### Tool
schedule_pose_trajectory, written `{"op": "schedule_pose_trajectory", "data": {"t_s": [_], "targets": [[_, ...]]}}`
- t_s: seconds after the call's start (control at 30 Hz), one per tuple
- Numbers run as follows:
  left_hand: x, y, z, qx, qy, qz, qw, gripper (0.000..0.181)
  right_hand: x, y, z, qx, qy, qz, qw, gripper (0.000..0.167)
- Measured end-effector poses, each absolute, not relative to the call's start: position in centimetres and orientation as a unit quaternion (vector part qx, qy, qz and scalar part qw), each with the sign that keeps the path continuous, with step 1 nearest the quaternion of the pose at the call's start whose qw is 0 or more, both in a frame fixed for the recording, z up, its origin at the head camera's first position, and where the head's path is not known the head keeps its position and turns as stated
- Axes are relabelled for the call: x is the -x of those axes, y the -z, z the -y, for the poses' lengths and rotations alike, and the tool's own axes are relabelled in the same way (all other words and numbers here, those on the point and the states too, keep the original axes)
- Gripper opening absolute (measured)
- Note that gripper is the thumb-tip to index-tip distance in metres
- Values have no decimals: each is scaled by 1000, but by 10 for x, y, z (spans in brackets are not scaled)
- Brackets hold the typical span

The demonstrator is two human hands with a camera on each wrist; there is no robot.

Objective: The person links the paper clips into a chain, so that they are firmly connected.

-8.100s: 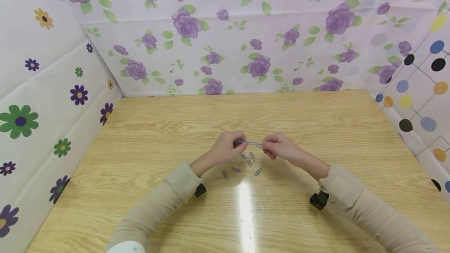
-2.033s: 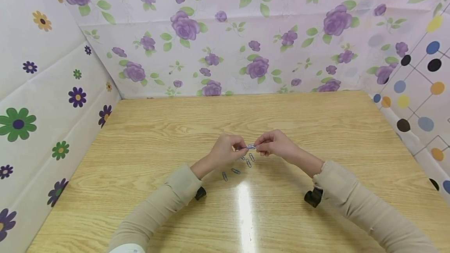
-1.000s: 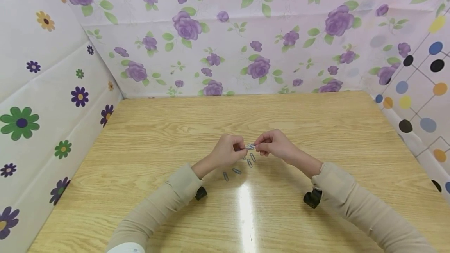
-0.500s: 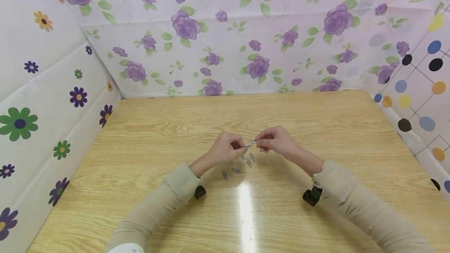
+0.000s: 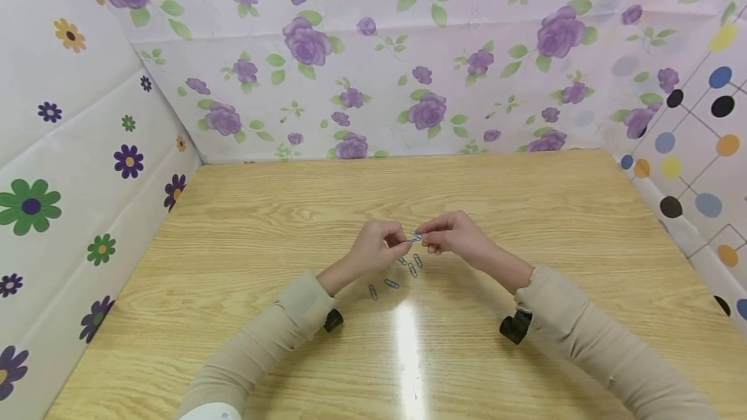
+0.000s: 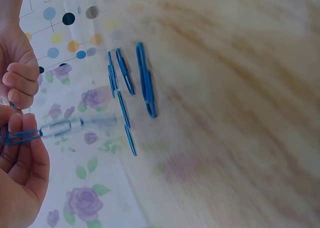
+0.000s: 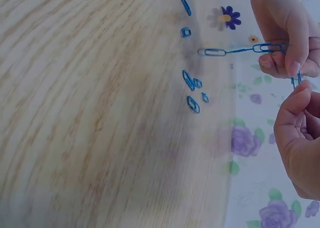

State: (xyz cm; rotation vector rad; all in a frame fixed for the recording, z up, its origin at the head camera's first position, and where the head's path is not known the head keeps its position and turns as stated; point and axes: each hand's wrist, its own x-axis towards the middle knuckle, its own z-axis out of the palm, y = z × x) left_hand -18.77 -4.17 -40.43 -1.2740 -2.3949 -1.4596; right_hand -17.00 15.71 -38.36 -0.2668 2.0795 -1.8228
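In the head view my left hand (image 5: 376, 245) pinches a blue paper clip at the end of a short chain. The chain of linked paper clips (image 7: 215, 52) hangs from that hand in the right wrist view, its links one after another. My right hand (image 5: 458, 235) pinches a single paper clip (image 7: 299, 79) by its end, right against the left fingertips. Whether this clip is hooked to the chain is too small to tell. Below both hands, several loose paper clips (image 5: 413, 270) lie scattered on the table.
The wood-grain table (image 5: 280, 212) extends around the hands, with a bright glare strip in front. Floral sheeting (image 5: 350, 83) walls off the back, and patterned sheets stand at both sides. A small black wrist camera (image 5: 516, 327) sits under the right cuff.
Eight seconds ago the hands stretched the chain between them and one more clip lay at the right of the loose ones. That clip is gone from there; the hands are closer, with small fingertip shifts lately.
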Motion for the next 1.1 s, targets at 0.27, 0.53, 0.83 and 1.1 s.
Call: {"op": "schedule_pose_trajectory", "data": {"t_s": [0.27, 0.53, 0.83, 1.1], "targets": [[174, 370, 46, 378, 475, 795, 8, 12, 165, 395, -154, 148, 572, -788, 171, 19], [172, 356, 52, 403, 464, 789, -23, 10, 165, 396, -159, 136, 600, -772, 163, 22], [174, 365, 51, 394, 468, 789, -52, 9, 166, 396, -162, 104, 618, -764, 154, 21], [172, 364, 51, 390, 462, 795, -49, 10, 165, 397, -167, 140, 608, -769, 141, 22]]}}
